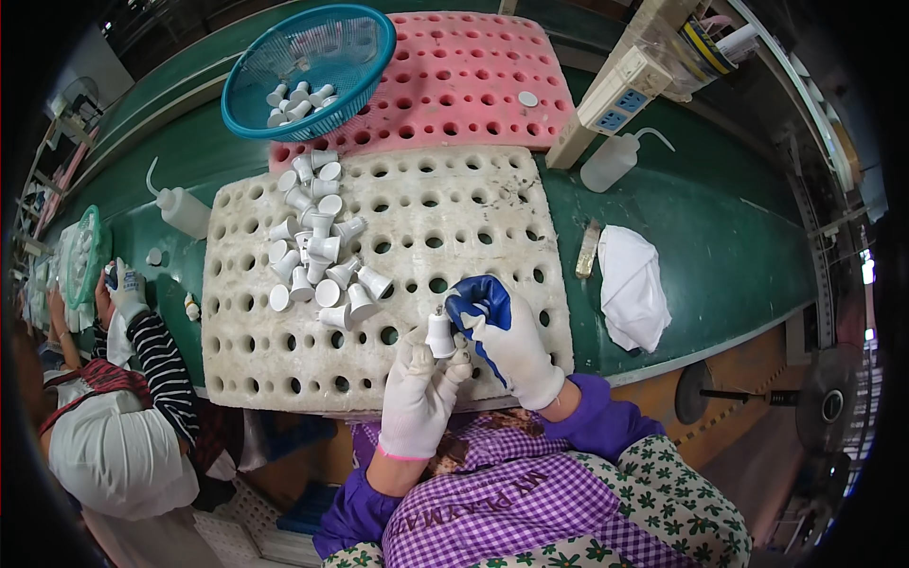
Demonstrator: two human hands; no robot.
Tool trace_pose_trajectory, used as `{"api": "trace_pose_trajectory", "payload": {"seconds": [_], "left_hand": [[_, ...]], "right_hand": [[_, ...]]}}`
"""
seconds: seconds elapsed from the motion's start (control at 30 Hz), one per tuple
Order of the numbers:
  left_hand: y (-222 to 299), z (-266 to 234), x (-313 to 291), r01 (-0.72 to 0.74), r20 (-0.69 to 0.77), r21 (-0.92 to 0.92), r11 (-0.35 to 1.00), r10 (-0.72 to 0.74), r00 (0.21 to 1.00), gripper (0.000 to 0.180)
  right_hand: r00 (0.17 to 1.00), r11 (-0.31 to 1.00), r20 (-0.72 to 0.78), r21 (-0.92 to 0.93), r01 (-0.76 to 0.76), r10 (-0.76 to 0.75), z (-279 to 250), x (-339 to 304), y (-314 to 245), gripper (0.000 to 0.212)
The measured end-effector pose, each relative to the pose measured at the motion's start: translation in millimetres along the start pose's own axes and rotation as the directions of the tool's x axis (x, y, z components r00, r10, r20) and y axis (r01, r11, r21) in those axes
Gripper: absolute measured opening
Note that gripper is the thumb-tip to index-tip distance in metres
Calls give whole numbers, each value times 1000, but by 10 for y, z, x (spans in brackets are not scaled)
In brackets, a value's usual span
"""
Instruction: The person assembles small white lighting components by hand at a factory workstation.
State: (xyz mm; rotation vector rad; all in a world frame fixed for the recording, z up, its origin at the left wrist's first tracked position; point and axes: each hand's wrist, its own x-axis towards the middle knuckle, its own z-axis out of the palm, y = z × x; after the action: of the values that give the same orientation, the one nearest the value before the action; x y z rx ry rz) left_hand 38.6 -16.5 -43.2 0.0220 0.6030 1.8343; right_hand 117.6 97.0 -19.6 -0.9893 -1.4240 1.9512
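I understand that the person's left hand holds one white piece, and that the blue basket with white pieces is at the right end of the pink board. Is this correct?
Not fully: the blue basket is at the left end of the pink board, as the head view shows. The left hand does hold one white piece.

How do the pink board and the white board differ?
The pink board lies farther from the person; the white board lies nearer. The white board bears a pile of white cups, the pink board a single white disc. Both have rows of round holes.
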Motion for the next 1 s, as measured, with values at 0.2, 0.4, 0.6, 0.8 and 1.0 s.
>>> {"api": "trace_pose_trajectory", "payload": {"seconds": [0.2,0.4,0.6,0.8,1.0], "left_hand": [[13,-15,20,-3,-51,-16,1000,2,999,27],[10,-19,5,-9,11,-20,1000,9,1000,28],[-33,33,18,9,-35,-22,1000,-10,999,33],[-86,61,30,-130,-121,656,744,273,954,38],[9,94,-15,-22,38,25,999,21,999,41]], "right_hand": [[995,997,66,-32,71,-69,9,-89,58,22],[993,989,70,120,83,-92,-57,-37,111,26],[997,979,68,200,-44,31,-126,-41,218,21],[978,963,-46,-188,194,-206,83,-132,55,18],[996,974,75,224,24,-42,-120,-6,162,17]]}}
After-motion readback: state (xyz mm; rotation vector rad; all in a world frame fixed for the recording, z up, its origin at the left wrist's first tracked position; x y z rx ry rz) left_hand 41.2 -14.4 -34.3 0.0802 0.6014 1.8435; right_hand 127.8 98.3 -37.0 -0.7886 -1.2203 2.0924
